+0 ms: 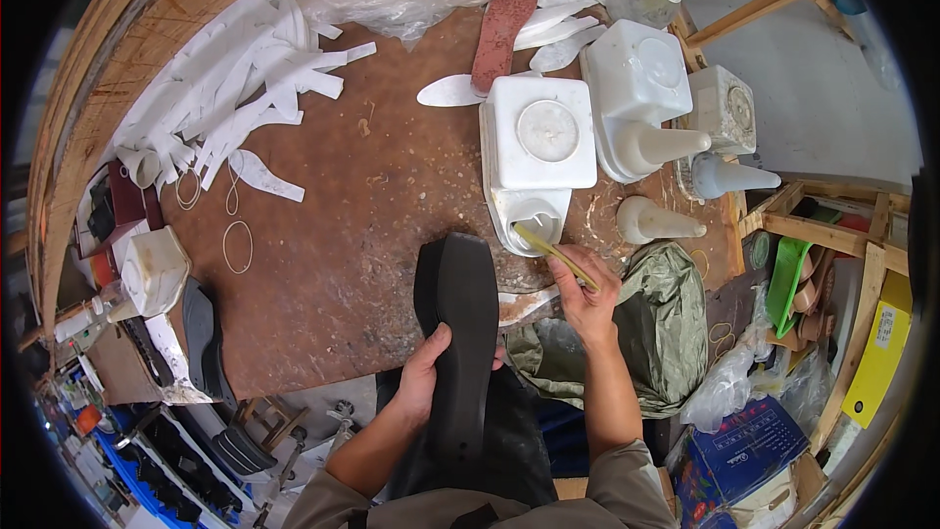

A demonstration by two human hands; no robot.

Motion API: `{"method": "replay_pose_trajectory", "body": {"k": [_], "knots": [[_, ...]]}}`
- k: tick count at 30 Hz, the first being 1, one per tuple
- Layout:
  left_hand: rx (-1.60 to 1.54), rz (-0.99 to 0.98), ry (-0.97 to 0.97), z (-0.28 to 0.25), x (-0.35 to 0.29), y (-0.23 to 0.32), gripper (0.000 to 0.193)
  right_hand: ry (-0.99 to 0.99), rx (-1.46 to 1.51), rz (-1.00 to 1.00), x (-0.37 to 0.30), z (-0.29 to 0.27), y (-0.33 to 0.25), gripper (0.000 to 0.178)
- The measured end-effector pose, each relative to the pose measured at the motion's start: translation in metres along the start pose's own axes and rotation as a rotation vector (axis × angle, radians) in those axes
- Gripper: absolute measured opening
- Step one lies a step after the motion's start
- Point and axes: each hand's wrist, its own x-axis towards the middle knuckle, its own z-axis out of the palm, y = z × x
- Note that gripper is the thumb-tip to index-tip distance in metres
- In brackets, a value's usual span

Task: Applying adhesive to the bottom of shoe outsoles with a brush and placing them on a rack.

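My left hand (421, 367) is wrapped round a thick black shoe sole (462, 304), thumb on one side and fingertips showing at the other. The sole points away from me, over my lap and the near edge of the table. Between the fingers of my right hand (587, 296) is a flat yellowish brush handle (556, 259). Its far end reaches into the round mouth of a white plastic glue pot (541, 162). The brush's bristles are hidden inside the mouth. Beside my right wrist sits a crumpled green bag (666, 318).
More white pots (636, 69) with cone-shaped lids stand at the right; one loose cone (658, 220) lies near them. White strips (225, 83) are piled far left. A reddish insole (504, 34) lies at the back. Rubber bands (237, 247) rest on the brown table (323, 304).
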Motion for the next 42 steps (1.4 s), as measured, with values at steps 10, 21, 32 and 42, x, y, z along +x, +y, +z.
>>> {"method": "replay_pose_trajectory", "body": {"k": [10, 21, 32, 42], "knots": [[-0.007, -0.004, -0.005, 0.013, -0.001, 0.006, 0.055, 0.118, 0.951, 0.675, 0.013, -0.011, -0.024, 0.012], [-0.051, 0.008, -0.002, 0.007, -0.006, 0.009, 0.055, 0.032, 0.192, 0.152, 0.0, -0.005, 0.001, 0.013], [0.0, 0.033, 0.037, 0.01, -0.002, 0.007, 0.058, 0.003, 0.427, 0.406, 0.005, -0.001, 0.006, 0.009], [-0.016, 0.049, -0.034, 0.014, -0.013, 0.013, 0.061, -0.03, 0.747, 0.584, -0.004, -0.056, -0.057, 0.013]]}}
